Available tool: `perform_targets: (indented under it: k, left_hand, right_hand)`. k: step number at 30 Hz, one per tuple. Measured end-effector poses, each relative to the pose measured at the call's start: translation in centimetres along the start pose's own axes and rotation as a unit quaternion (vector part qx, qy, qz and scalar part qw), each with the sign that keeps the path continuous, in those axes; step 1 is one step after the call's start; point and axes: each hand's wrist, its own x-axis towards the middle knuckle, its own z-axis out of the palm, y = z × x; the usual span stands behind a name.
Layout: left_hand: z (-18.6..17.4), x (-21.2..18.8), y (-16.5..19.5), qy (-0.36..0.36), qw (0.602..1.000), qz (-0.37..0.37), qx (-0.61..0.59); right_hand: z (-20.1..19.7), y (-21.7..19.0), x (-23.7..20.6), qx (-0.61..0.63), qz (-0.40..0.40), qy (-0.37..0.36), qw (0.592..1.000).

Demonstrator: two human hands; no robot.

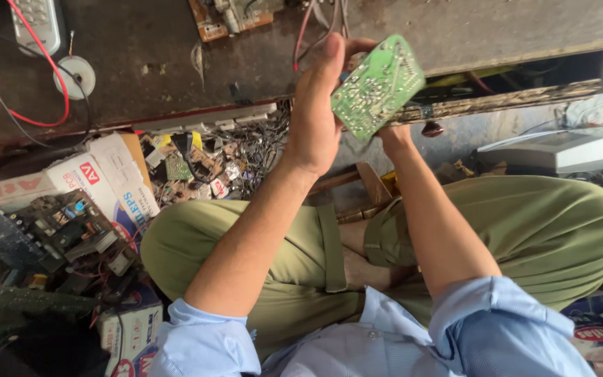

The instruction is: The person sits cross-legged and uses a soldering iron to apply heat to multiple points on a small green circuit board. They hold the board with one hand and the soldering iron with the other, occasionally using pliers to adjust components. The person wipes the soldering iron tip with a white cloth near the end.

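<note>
A: Surface and room?

B: Dark, scuffed low tabletop [176, 63] ahead of me, its front edge just beyond the grip. I'm seated cross-legged on the floor, olive trousers, light blue sleeves rolled up. Cluttered workshop floor all round.

A: Hands?

B: Both raised over the tabletop edge. My left hand [315, 119] is upright, palm toward the green circuit board [377, 85], fingers closed along its left edge, thumb side up. The board is held in the air, tilted, solder side facing me. My right hand [392, 134] comes up beneath the board's lower corner; mostly hidden behind it, so I cannot tell how its grip is set, though it touches the board there.

A: Around the grip?

B: Beyond it, another brown circuit board [235, 15] with red and grey wires trailing toward the held board. Far to the left of the grip, a white remote-like handset [36, 21], a round white disc [77, 75] and a red cable [50, 77] looping across the tabletop. Below-left of the grip, a heap of scrap boards and parts [211, 164], printed cardboard boxes [99, 178], and a dark populated board [64, 234]. To the right, a grey-white casing [567, 150].
</note>
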Motion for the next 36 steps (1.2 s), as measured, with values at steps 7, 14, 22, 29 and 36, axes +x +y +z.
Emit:
perform_targets:
  k: [7, 14, 22, 29, 36]
  left_hand:
    - [0.0, -0.8, 0.6, -0.005, 0.999, 0.045, 0.013]
    - [-0.1, -1.7, 1.2, 0.012, 0.998, 0.054, 0.017]
    - [-1.4, -1.1, 0.7, 0.026, 0.997, 0.030, -0.062]
    - [-1.4, -1.0, 0.9, 0.033, 0.997, 0.047, -0.044]
    - [-1.0, -1.0, 1.7, 0.039, 0.997, 0.061, 0.007]
  right_hand:
    - [-1.5, -1.5, -4.9, 0.193, 0.127, 0.126, 0.965]
    - [-5.9, -5.0, -17.4, 0.250, -0.032, 0.223, 0.942]
    - [-16.5, -21.0, -15.3, -0.422, -0.370, 0.200, 0.803]
    - [-19.4, -24.2, -11.2, -0.589, -0.330, 0.130, 0.726]
    - [-21.5, -24.0, -8.4, -0.473, -0.226, 0.186, 0.831]
